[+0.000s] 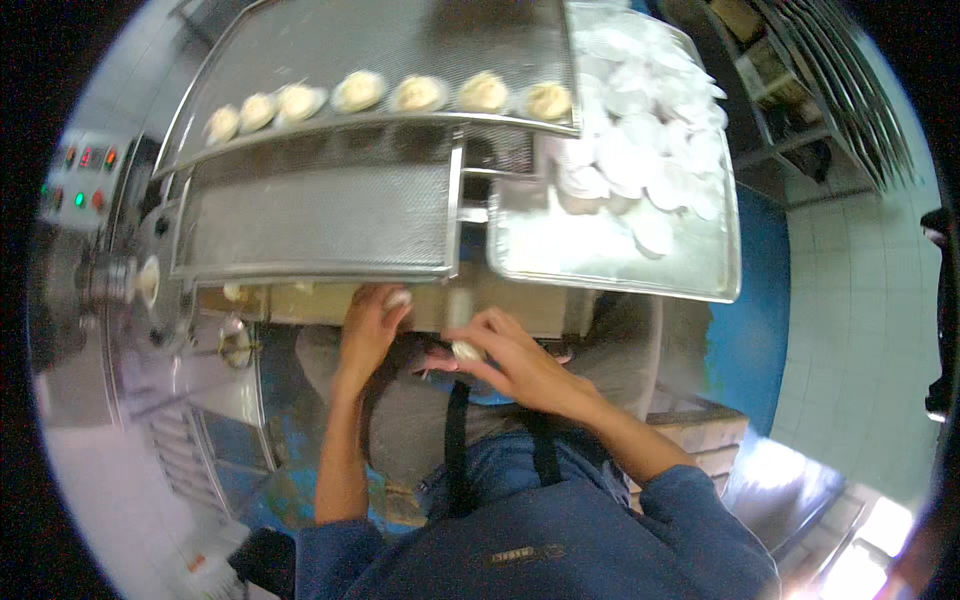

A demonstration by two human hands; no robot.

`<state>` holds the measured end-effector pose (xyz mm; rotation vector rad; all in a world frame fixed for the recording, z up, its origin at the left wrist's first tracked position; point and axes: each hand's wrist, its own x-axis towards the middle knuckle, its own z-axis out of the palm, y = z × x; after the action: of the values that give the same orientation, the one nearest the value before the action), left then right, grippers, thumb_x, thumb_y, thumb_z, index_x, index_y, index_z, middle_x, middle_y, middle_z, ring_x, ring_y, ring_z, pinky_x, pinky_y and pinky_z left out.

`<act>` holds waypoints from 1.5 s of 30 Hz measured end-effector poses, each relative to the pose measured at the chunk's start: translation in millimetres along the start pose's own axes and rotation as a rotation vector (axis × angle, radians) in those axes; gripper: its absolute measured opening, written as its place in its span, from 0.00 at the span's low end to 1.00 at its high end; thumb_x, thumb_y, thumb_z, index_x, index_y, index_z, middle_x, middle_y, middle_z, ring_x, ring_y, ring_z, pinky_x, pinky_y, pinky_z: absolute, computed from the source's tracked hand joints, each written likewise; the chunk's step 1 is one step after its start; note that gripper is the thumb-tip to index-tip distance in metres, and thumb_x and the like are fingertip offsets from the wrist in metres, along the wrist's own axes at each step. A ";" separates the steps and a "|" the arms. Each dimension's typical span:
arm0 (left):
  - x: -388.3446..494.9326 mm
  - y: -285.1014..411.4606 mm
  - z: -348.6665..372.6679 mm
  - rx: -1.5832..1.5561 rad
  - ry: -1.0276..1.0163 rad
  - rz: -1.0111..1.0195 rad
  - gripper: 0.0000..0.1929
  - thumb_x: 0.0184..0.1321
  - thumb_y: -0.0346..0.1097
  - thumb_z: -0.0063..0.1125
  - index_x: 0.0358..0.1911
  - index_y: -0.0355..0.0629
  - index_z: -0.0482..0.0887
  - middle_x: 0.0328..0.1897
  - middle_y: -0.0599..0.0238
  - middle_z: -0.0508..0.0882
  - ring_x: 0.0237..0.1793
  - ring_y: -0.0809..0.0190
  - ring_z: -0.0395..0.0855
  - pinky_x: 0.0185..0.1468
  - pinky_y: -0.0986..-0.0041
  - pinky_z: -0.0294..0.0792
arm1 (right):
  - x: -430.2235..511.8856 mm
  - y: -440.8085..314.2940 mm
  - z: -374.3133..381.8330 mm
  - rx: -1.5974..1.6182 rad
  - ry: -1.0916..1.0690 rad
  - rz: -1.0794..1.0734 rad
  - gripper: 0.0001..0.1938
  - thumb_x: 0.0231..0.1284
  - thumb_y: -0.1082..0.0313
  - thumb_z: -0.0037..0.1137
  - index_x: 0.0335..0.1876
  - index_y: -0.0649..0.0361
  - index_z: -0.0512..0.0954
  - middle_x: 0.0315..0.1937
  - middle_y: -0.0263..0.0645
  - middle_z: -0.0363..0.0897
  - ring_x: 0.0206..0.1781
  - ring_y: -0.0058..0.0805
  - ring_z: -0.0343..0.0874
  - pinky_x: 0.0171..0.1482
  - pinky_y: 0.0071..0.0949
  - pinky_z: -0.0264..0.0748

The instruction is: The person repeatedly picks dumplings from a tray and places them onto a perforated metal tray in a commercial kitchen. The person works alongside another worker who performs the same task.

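Observation:
My left hand (367, 330) is at the front edge of a pale work board (510, 304), with a small whitish piece (397, 299), seemingly dough, at its fingertips. To its right, my right hand (517, 367) pinches a cream-coloured dough piece (466, 350) between thumb and fingers, just off the board's near edge. Between the hands lies a blurred pale cylinder (459, 306); whether it is a rolling pin cannot be told. Above, a row of several shaped dough pieces (420, 94) on round white liners runs along the near edge of a mesh tray (360, 37).
A second, lower mesh tray (322, 217) overhangs the board. On the right, a metal sheet pan (600, 255) carries a heap of thin white round liners (637, 135). Left stands a machine with a round metal outlet (150, 281) and a control panel (82, 176). Trays stand racked upper right (840, 82).

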<state>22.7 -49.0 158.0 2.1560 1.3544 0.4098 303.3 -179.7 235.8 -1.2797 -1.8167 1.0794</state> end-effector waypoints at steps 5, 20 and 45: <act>-51.5 105.9 -80.9 -0.385 -0.235 -0.017 0.19 0.76 0.32 0.76 0.67 0.42 0.94 0.61 0.53 0.92 0.60 0.54 0.93 0.63 0.65 0.83 | -47.1 -56.8 -177.2 -0.178 0.376 0.141 0.15 0.81 0.72 0.74 0.66 0.59 0.85 0.64 0.38 0.88 0.66 0.31 0.88 0.69 0.33 0.84; 116.7 332.3 -61.1 -0.387 -0.135 0.495 0.18 0.76 0.33 0.75 0.67 0.42 0.92 0.58 0.46 0.90 0.55 0.44 0.93 0.57 0.58 0.85 | -50.8 18.8 -263.9 -0.434 0.337 0.106 0.16 0.74 0.72 0.76 0.62 0.62 0.88 0.53 0.45 0.92 0.53 0.42 0.92 0.53 0.37 0.88; 201.8 387.8 70.5 0.070 -0.019 0.488 0.14 0.72 0.37 0.78 0.58 0.47 0.96 0.54 0.50 0.97 0.53 0.37 0.96 0.58 0.47 0.84 | -154.1 -9.1 -294.0 -0.243 0.818 0.189 0.17 0.67 0.75 0.82 0.60 0.61 0.92 0.56 0.41 0.95 0.51 0.31 0.94 0.48 0.30 0.89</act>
<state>430.7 -19.5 327.3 2.5365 0.8283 0.5282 599.7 -254.1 365.9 -1.7312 -1.2266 0.3144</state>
